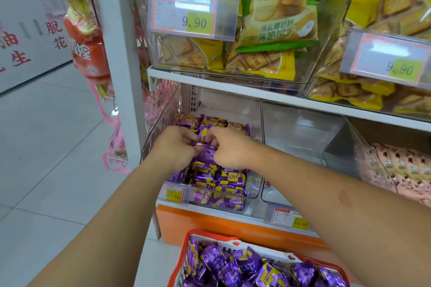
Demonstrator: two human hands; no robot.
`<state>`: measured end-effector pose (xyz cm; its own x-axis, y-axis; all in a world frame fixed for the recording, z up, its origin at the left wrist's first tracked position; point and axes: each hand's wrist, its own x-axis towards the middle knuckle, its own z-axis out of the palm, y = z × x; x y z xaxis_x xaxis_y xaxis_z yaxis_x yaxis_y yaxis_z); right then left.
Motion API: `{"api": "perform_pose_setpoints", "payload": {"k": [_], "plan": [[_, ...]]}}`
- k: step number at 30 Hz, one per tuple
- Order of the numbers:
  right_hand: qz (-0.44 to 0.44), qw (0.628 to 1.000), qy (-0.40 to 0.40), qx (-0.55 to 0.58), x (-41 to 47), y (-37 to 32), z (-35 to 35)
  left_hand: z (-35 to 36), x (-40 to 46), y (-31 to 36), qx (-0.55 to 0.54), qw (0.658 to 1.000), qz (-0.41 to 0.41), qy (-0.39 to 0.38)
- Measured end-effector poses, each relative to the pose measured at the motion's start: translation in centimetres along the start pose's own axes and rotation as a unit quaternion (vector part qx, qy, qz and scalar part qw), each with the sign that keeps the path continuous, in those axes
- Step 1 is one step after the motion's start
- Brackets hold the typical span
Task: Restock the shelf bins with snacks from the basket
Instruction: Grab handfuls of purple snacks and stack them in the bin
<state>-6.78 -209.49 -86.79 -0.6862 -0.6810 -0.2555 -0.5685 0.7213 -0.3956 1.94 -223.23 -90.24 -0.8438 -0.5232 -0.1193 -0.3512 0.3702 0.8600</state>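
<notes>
Both my hands reach into a clear plastic shelf bin (pixel 253 196) on the lower shelf, which holds several purple-and-yellow snack packets (pixel 229 178). My left hand (pixel 176 145) and my right hand (pixel 229 147) meet over the pile, and their curled fingers pinch one purple packet (pixel 205 147) between them. Below, at the bottom edge of the view, an orange basket (pixel 186 240) holds several more of the same purple packets (pixel 242 265).
A second clear bin (pixel 300 133) stands to the right, with pink packets (pixel 396 165) beyond it. The upper shelf carries bins of yellow cracker packs (pixel 186 53) and a green biscuit bag (pixel 279 4). A white post (pixel 116 53) and tiled floor (pixel 51 147) lie to the left.
</notes>
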Motion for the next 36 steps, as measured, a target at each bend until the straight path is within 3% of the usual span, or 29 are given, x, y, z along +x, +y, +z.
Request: {"api": "perform_pose_setpoints", "payload": {"k": [3, 5, 7, 11, 15, 17, 21, 24, 28, 31, 36], "plan": [[0.065, 0.989, 0.002, 0.136, 0.3, -0.4, -0.4, -0.2, 0.0, 0.2, -0.145, 0.987, -0.052, 0.04], [0.094, 0.945, -0.003, 0.313, 0.6, -0.4, -0.5, -0.3, 0.2, 0.1, -0.214, 0.972, -0.082, 0.056], [0.087, 0.911, 0.018, 0.404, 0.8, -0.1, -0.5, -0.1, 0.2, 0.2, -0.25, 0.961, -0.098, 0.063], [0.022, 0.922, 0.072, 0.379, 1.0, 0.4, 0.0, 0.0, -0.1, 1.0, -0.257, 0.959, -0.117, 0.03], [-0.01, 0.924, 0.08, 0.375, 1.2, 0.8, 0.3, -0.5, -0.2, 1.2, -0.322, 0.931, -0.167, -0.048], [-0.019, 0.917, 0.073, 0.392, 1.2, 0.6, 0.2, -0.5, -0.3, 1.1, -0.355, 0.917, -0.163, -0.076], [-0.006, 0.882, 0.157, 0.444, 1.5, 0.4, -0.4, -0.3, -0.5, 1.3, -0.385, 0.909, -0.156, -0.048], [0.008, 0.919, 0.189, 0.346, 1.5, 0.8, -0.5, -0.3, -0.5, 1.4, -0.399, 0.904, -0.149, -0.043], [-0.018, 0.966, 0.135, 0.218, 1.6, 0.9, 0.3, 0.0, -0.2, 1.0, -0.369, 0.918, -0.14, -0.039], [-0.034, 0.986, 0.143, 0.074, 2.3, 0.7, 1.1, 0.4, -0.1, 1.0, -0.332, 0.934, -0.129, -0.024], [-0.005, 0.991, 0.124, -0.044, 3.4, 0.7, 2.0, 0.5, 0.7, 0.1, -0.061, 0.995, -0.063, 0.046]]}}
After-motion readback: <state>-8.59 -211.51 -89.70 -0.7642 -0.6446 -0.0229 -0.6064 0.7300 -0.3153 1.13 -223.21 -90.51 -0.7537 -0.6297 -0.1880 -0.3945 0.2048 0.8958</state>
